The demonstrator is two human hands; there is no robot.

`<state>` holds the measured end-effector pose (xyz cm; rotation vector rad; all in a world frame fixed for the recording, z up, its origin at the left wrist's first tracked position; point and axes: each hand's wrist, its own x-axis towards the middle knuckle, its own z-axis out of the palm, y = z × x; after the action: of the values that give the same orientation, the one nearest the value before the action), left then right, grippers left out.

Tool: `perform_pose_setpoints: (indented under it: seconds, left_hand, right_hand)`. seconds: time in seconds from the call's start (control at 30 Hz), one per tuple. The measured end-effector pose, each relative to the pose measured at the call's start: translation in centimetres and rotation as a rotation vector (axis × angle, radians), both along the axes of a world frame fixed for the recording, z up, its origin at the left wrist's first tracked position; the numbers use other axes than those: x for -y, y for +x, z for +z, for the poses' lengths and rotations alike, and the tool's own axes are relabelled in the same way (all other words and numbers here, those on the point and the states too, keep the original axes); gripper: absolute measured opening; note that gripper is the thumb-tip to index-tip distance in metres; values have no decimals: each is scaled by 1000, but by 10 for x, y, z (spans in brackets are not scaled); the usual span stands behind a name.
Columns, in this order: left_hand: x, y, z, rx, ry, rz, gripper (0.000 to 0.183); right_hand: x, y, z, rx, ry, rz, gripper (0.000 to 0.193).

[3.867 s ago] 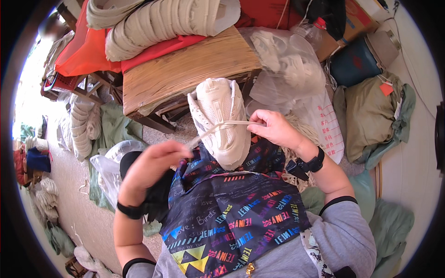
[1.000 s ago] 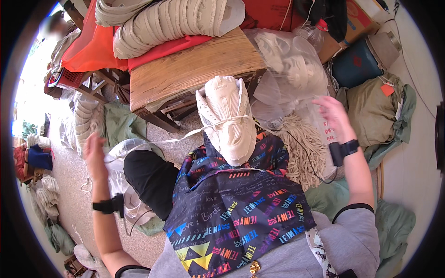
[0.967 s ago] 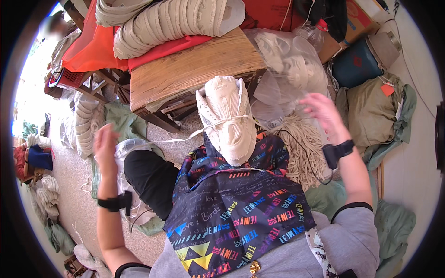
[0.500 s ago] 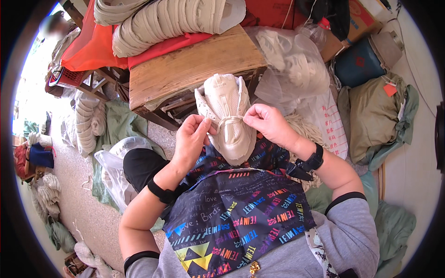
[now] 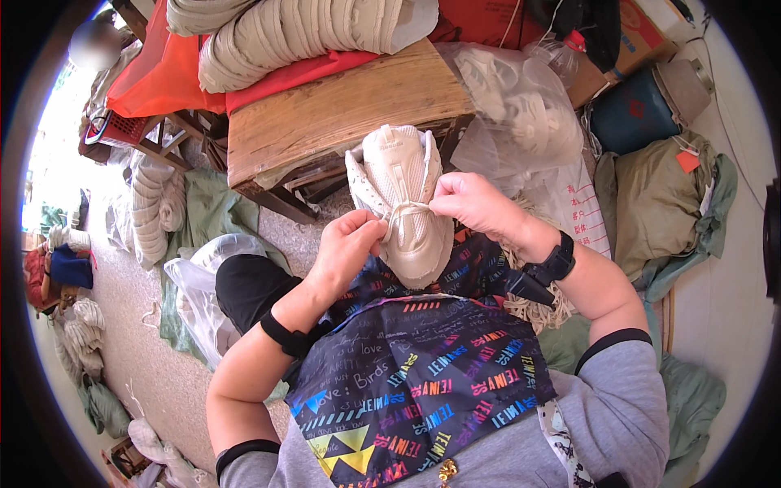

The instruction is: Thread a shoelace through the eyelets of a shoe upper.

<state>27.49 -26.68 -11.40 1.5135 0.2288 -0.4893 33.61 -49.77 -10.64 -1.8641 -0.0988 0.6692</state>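
Observation:
A cream sneaker upper [image 5: 400, 244] rests on my aproned lap, its toe toward me and its tongue [image 5: 389, 154] pointing away. A thin cream shoelace [image 5: 409, 208] crosses the throat of it. My left hand [image 5: 348, 248] pinches the lace at the upper's left side, fingertips close together. On the other side, my right hand [image 5: 480, 205] pinches the lace between thumb and forefinger. The fingers of both hands are curled. Whether the lace is knotted at the middle is too small to tell.
Just beyond stands a wooden bench [image 5: 342, 114] bearing a row of nested cream uppers [image 5: 305, 41]. Bagged shoe parts [image 5: 521, 106] lie right of it. A bundle of loose laces [image 5: 533, 305] hangs by my right forearm. A blue cylinder [image 5: 634, 114] stands far right; a person [image 5: 93, 49] is far left.
My left hand has moved down and slightly right along the upper. My right hand has risen slightly, and the lace now slants up toward it.

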Motion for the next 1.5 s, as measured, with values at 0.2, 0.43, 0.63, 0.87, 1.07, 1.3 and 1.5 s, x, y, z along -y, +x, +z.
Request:
perform_pose_setpoints:
  seconds: [0.2,0.43,0.63,0.87,1.07,1.3,1.5]
  left_hand:
    - [0,6,1,-37,2,-2,15]
    - [5,9,-5,530,628,-133,16]
    - [2,10,17,945,972,-385,12]
    - [-3,21,28,933,1091,-654,12]
    - [-2,15,21,657,767,-409,20]
    - [-3,21,38,1016,1052,-408,23]
    - [-5,41,50,845,1082,-619,38]
  right_hand:
    - [-11,4,29,258,-319,173,22]
    - [-24,-14,32,890,-580,360,13]
    - [-12,-1,34,857,-512,488,13]
    - [-9,18,45,746,-575,825,11]
    - [-5,18,46,819,-453,694,11]
    - [-4,23,44,1028,-556,800,16]
    - [-11,22,51,1120,-431,710,40]
